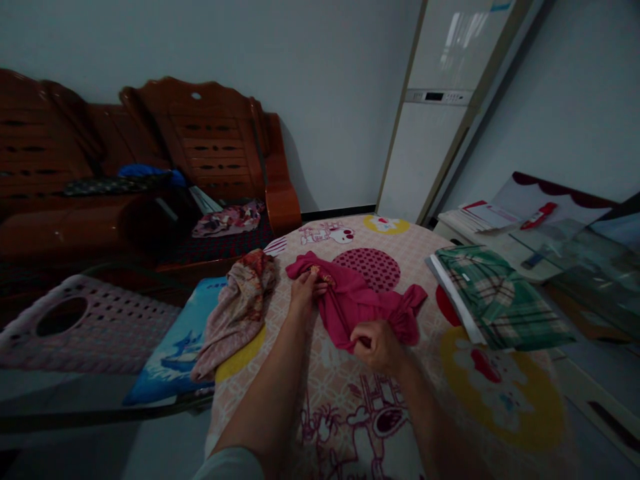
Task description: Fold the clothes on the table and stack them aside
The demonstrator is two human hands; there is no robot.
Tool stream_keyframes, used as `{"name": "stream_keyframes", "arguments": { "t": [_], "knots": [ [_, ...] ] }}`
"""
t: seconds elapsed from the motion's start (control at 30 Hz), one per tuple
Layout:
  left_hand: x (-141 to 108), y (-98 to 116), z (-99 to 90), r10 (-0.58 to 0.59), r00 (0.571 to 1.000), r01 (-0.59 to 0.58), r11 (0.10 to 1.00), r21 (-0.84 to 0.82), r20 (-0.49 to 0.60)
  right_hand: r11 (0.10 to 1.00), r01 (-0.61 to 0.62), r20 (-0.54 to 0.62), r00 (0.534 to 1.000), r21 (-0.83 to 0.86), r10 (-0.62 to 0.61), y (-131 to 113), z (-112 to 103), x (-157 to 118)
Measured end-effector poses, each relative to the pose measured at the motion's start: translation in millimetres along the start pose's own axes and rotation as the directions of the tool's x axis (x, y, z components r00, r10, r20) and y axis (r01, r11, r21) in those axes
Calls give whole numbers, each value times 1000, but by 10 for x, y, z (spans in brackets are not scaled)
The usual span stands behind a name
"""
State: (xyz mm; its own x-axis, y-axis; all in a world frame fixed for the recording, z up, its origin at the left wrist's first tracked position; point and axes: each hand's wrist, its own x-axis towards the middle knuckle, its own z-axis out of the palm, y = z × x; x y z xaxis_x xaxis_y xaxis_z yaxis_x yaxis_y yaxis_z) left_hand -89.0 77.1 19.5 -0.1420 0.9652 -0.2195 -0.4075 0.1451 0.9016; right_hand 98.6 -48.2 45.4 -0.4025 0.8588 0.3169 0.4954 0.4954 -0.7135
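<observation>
A deep pink top lies crumpled on the round table covered with a patterned cloth. At its left part, near the gold-coloured trim, my left hand pinches the fabric. My right hand is closed in a fist around the lower edge, and a fold runs taut between both hands. A gathered sleeve end spreads to the right of my right hand. Left of the top, a crumpled pinkish-brown printed cloth hangs over the table edge.
A folded green plaid garment lies at the table's right. Beyond stands a cabinet with papers and a glass top. At left are a woven chair with a blue cushion and a wooden sofa. A tall air conditioner stands behind.
</observation>
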Motion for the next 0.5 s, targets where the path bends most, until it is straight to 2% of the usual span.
{"name": "stream_keyframes", "arguments": {
  "t": [0.13,0.2,0.23,0.3,0.37,0.43,0.5],
  "knots": [
    [-11,-17,-10,78,997,-76,985,153,-8,981,-72,277,961,179,20,-85,68,-13],
    [-10,-31,-25,91,996,-88,967,237,-1,963,-119,346,938,241,29,-95,87,-24],
    [-7,-31,-35,98,995,-95,960,262,2,948,-153,339,939,278,52,-95,91,-28],
    [-5,-10,-48,144,990,-143,956,256,15,900,-200,219,968,387,121,-83,87,-27],
    [-23,35,-30,229,972,-235,955,182,54,858,-147,-28,982,493,185,-50,71,-8],
    [-80,84,38,315,940,-328,940,95,133,870,-42,-281,938,492,204,6,52,23],
    [-186,110,153,373,893,-401,914,69,251,902,-9,-422,882,431,210,76,41,55]
  ]
}}
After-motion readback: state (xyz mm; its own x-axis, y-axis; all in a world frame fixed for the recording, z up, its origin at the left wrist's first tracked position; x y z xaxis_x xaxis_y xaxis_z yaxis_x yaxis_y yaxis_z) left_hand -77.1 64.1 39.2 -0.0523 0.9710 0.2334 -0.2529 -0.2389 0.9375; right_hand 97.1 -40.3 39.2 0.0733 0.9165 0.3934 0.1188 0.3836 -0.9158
